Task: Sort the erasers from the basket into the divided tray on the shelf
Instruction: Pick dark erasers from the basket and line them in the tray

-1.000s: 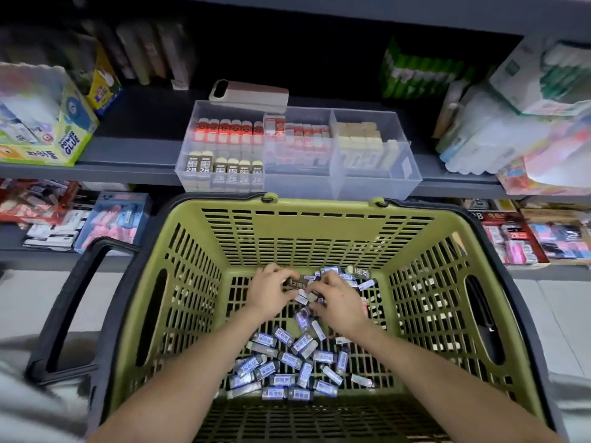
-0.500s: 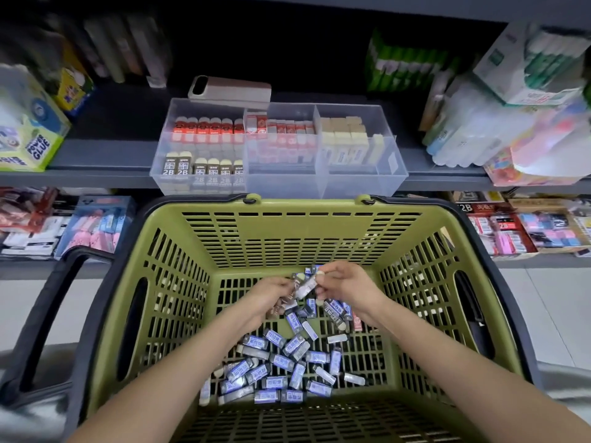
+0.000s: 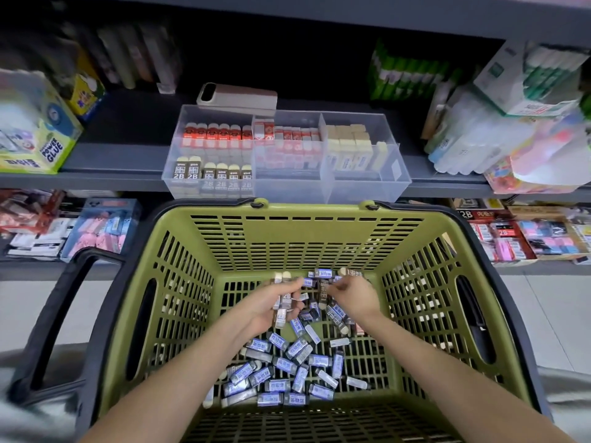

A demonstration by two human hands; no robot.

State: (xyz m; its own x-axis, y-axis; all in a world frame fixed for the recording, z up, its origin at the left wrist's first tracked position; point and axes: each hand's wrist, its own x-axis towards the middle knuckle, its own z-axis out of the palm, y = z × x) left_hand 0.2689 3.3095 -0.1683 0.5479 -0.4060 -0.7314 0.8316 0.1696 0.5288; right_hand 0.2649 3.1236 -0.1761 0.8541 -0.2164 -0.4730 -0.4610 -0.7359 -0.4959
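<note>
An olive green basket (image 3: 297, 241) with black rim holds several small erasers (image 3: 281, 366) in blue-white and brown sleeves on its slatted floor. My left hand (image 3: 271, 302) grips a bunch of brown-sleeved erasers (image 3: 283, 297), their pale ends sticking up. My right hand (image 3: 353, 294) pinches a brown-sleeved eraser (image 3: 350, 272) at the far end of the pile. On the shelf just beyond the basket stands the clear divided tray (image 3: 367, 190), with rows of red, brown 2B and cream erasers in its compartments.
A beige phone-like case (image 3: 238, 95) lies behind the tray. A Power Glue box (image 3: 35, 135) sits at the left of the shelf, glue-stick packs (image 3: 486, 123) at the right. Lower shelves hold more stationery (image 3: 99, 230). A black basket handle (image 3: 60, 314) hangs left.
Both hands have lifted slightly and drawn apart. The left now holds a fuller bunch of brown erasers, and the right has picked another from the pile. The view shifted a little.
</note>
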